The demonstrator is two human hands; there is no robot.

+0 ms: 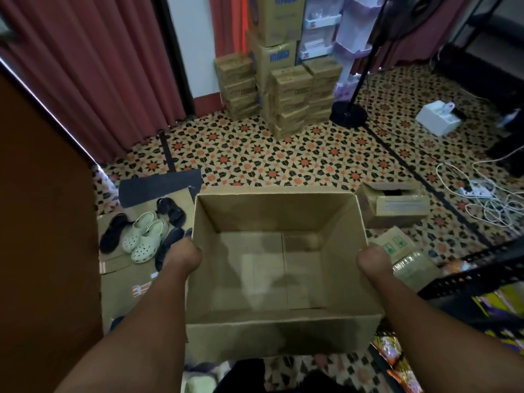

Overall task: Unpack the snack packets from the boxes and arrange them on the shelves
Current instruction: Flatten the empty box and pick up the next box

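Both hands [184,255] [371,260] hold empty box [272,333]; shoes [144,236] left, shelf frame [467,275] right

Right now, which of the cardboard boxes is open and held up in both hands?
The large empty cardboard box at centre, gripped by the left hand and right hand; the others sit on the floor.
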